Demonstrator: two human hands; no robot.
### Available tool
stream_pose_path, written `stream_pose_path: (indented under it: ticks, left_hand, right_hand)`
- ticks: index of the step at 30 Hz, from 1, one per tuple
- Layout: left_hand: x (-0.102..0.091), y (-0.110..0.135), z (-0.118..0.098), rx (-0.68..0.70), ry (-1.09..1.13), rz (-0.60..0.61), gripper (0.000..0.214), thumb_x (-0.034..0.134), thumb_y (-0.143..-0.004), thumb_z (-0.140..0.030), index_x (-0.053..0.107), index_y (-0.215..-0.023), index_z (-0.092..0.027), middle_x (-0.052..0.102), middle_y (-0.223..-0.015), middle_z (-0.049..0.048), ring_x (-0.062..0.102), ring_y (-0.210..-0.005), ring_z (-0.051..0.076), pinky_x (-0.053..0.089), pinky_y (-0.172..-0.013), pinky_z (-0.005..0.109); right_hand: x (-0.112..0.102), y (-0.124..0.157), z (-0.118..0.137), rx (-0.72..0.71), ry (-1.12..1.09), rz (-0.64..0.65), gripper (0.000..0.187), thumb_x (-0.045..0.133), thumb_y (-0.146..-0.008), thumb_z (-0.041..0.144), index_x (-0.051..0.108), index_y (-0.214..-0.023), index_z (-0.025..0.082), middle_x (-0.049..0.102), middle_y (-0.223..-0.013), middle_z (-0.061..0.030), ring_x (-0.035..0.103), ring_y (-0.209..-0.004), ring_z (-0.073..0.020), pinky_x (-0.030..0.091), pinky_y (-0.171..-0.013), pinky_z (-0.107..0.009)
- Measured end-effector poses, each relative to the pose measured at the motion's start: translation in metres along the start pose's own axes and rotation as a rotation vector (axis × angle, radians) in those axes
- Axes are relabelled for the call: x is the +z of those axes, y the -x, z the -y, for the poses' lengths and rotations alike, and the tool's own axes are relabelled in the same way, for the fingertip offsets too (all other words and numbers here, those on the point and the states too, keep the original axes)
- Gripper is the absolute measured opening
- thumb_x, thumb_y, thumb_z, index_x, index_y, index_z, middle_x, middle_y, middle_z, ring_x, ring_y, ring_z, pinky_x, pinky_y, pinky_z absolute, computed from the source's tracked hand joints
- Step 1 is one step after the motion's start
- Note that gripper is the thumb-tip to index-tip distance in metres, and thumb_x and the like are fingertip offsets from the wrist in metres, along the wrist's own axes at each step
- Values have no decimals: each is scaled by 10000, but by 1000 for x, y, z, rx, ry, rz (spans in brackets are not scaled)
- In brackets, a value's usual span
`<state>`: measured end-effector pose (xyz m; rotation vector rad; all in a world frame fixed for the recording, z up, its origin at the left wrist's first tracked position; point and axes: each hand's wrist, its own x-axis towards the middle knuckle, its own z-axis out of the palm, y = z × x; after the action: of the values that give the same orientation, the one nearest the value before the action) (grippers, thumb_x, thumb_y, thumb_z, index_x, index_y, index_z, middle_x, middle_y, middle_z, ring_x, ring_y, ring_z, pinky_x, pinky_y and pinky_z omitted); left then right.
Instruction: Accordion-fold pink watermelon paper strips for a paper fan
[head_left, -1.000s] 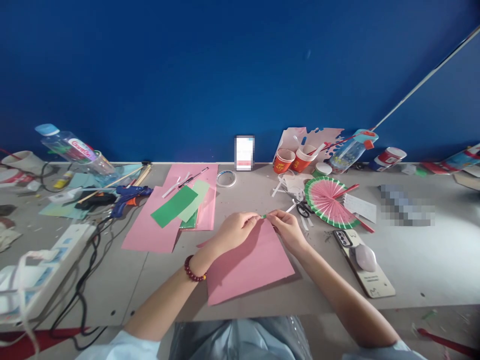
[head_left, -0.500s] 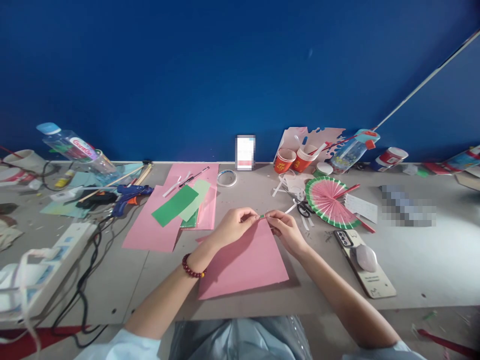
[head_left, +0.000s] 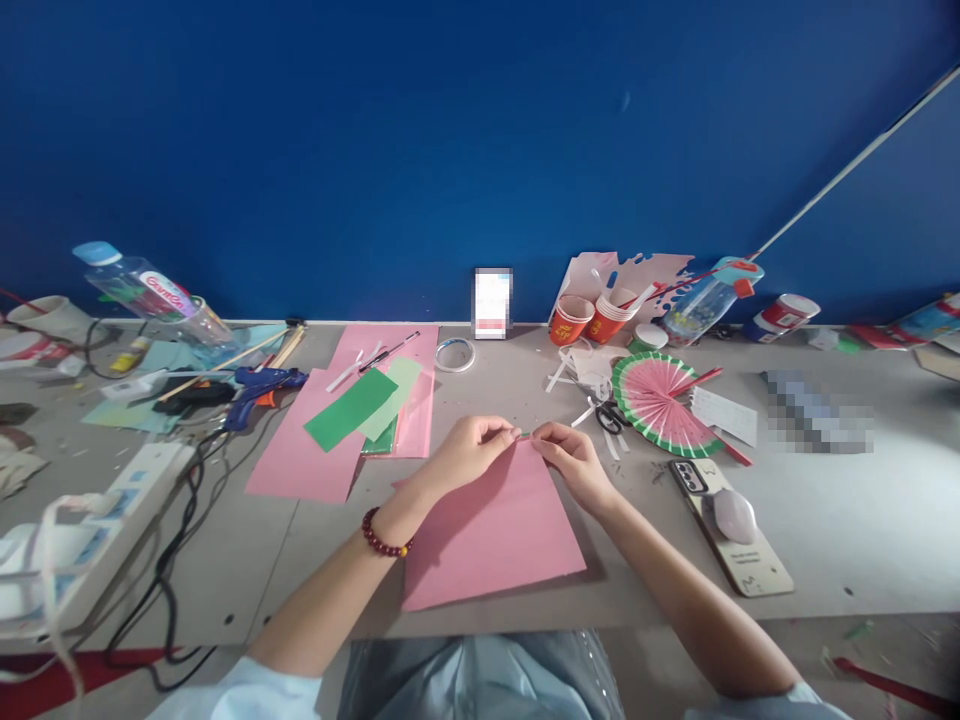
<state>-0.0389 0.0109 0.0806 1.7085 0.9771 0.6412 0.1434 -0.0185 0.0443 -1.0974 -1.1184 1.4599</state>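
A sheet of pink paper [head_left: 491, 535] lies before me, its far edge between my hands. My left hand [head_left: 478, 448] pinches that far edge, thumb and fingers closed on it. Close beside it, my right hand [head_left: 574, 460] is closed on the same edge near the far right corner. A thin green strip [head_left: 524, 435] shows along the edge between my fingertips; how it is joined to the pink sheet I cannot make out. Right of my right hand lie black-handled scissors [head_left: 611, 417] and a watermelon-patterned paper fan [head_left: 664, 400].
Green paper [head_left: 351, 410] and more pink sheets [head_left: 300, 450] lie to the left, with a tape roll [head_left: 455, 355] behind. A blue glue gun [head_left: 255, 395], power strip [head_left: 112, 530] and cables are further left. A phone [head_left: 761, 560] and paper cups [head_left: 571, 320] are on the right.
The near edge of the pink sheet has shifted slightly right and toward me. The fingers of my right hand have curled in more, and less of the green strip shows.
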Motion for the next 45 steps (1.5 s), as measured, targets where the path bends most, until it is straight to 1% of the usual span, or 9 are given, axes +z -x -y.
stream_pose_path:
  ticks: [4, 8, 11, 15, 19, 22, 28, 34, 45]
  left_hand:
    - [-2, -2, 2, -30, 67, 53, 409, 465, -874, -450, 425, -582, -165, 278, -570, -55, 283, -554, 91, 232, -529, 240]
    - [-2, -2, 2, -42, 95, 67, 403, 477, -861, -451, 413, -580, -169, 260, -577, -56, 263, -559, 93, 218, -531, 242]
    - [-1, -2, 2, -15, 77, 58, 386, 473, -861, -444, 457, -597, -163, 302, -582, -51, 294, -572, 95, 244, -541, 236]
    - [0, -2, 4, -10, 0, 39, 360, 449, -876, -443, 557, -692, -153, 434, -616, -35, 390, -607, 106, 312, -571, 230]
    - [2, -1, 5, -10, -54, 16, 344, 444, -880, -437, 612, -768, -159, 583, -708, -4, 505, -679, 133, 383, -624, 236]
    - [3, 1, 4, -3, -59, -12, 306, 456, -880, -410, 631, -798, -173, 645, -778, 8, 562, -730, 149, 414, -658, 241]
    - [6, 5, -2, 0, -95, -69, 266, 471, -880, -366, 653, -812, -185, 684, -802, 18, 592, -715, 155, 437, -643, 246]
    - [8, 6, -3, 10, -162, -111, 221, 484, -876, -324, 658, -817, -201, 684, -779, -5, 584, -686, 137, 415, -609, 228]
    - [8, 5, -2, 19, -184, -126, 218, 481, -872, -323, 627, -782, -189, 672, -761, 9, 572, -659, 138, 403, -582, 237]
  right_hand:
    - [-1, 0, -2, 3, -14, 25, 210, 673, -739, 350, 597, -661, 171, 500, -592, 35, 417, -543, -89, 351, -550, -230]
    - [-2, 0, -4, 9, -50, 50, 189, 670, -742, 332, 595, -672, 173, 489, -590, 38, 406, -540, -85, 344, -547, -225]
    - [-2, 0, -4, 13, -60, 53, 182, 669, -742, 328, 598, -676, 174, 490, -592, 35, 411, -538, -87, 353, -548, -227]
    - [-2, 0, -4, 20, -69, 65, 177, 658, -747, 335, 611, -687, 175, 509, -609, 23, 442, -552, -98, 379, -555, -232]
    - [-4, 0, -7, 14, -71, 59, 216, 606, -774, 369, 620, -682, 173, 523, -618, 10, 456, -553, -106, 399, -559, -240]
    - [-5, 0, -8, 23, -53, 36, 251, 593, -781, 402, 616, -673, 176, 523, -613, 8, 459, -550, -109, 408, -565, -245]
    - [-3, -1, -7, 32, 13, 23, 318, 609, -771, 472, 613, -650, 177, 532, -590, 5, 470, -555, -120, 409, -557, -254]
    - [1, -3, -4, 29, 61, -20, 269, 688, -721, 431, 621, -692, 172, 541, -609, 19, 479, -560, -107, 400, -554, -241]
    - [0, -4, -9, 20, 108, -32, 335, 625, -755, 502, 636, -691, 172, 544, -588, 9, 497, -557, -122, 430, -548, -255]
